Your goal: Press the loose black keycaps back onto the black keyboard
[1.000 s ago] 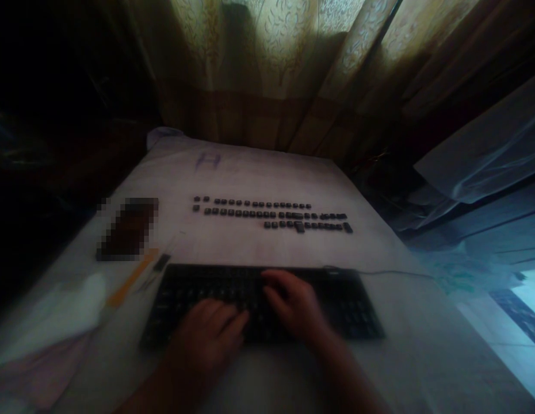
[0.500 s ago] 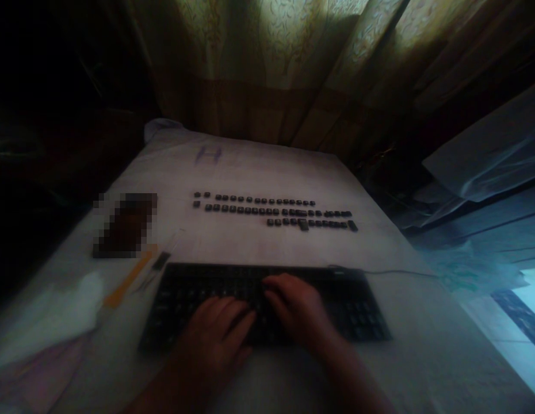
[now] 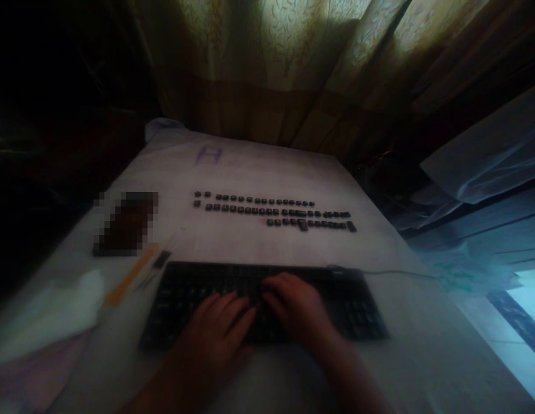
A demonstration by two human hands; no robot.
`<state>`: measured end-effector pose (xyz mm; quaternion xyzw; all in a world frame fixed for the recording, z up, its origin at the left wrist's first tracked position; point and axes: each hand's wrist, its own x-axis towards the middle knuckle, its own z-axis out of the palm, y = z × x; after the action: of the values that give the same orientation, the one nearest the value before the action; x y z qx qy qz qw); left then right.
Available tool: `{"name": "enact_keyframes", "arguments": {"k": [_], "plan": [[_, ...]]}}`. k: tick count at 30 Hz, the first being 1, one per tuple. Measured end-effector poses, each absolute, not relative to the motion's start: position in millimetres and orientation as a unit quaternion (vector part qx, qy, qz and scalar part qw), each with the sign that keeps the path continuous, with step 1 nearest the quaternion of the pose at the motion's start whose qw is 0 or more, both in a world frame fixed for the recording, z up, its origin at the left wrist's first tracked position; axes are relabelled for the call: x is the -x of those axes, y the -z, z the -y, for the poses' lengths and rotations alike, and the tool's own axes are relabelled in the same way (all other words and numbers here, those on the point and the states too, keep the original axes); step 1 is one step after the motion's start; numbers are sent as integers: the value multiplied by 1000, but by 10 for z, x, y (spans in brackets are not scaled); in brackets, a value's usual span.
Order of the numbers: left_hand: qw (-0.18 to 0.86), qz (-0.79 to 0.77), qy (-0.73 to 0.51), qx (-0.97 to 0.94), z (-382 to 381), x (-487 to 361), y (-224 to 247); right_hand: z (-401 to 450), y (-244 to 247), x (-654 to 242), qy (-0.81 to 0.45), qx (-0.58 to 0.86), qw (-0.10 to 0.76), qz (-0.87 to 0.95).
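Note:
A black computer keyboard [image 3: 343, 293] lies across the near part of the table. My left hand [image 3: 218, 328] rests over its left and middle keys, fingers stretched out and slightly apart, holding nothing visible. Just right of it, my right hand [image 3: 297, 302] reaches onto the upper middle keys. Its index finger and thumb are bent close together at the keys; whatever is between them is too dark and small to make out. Beyond the keyboard, loose black keycaps [image 3: 254, 211] sit in rows on the white cloth, with a larger keycap [image 3: 302, 225] in the nearest row.
Left of the keyboard lie an orange flat strip [image 3: 132, 276], a small dark item [image 3: 162, 259] and a blurred-out dark rectangle [image 3: 127, 224]. A white and pink cloth [image 3: 52, 322] is at the near left. The keyboard cable [image 3: 397, 272] runs right. A patterned curtain [image 3: 285, 52] hangs behind.
Almost nothing differs. The fingers of my left hand have shifted very slightly on the keys; my right hand stays at the same spot. The view has moved a little.

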<state>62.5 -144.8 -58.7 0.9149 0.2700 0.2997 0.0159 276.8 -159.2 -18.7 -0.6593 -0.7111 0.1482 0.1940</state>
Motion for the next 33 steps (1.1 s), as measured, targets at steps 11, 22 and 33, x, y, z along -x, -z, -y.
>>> {"name": "enact_keyframes", "arguments": {"k": [11, 22, 33], "plan": [[7, -245, -257, -935, 1396, -593, 448, 1595, 260, -2779, -126, 644, 223, 721], [26, -271, -296, -916, 1461, -624, 651, 1597, 262, -2688, -168, 622, 260, 719], [17, -262, -292, -920, 1436, -628, 542, 1602, 213, -2678, -167, 629, 236, 722]]}}
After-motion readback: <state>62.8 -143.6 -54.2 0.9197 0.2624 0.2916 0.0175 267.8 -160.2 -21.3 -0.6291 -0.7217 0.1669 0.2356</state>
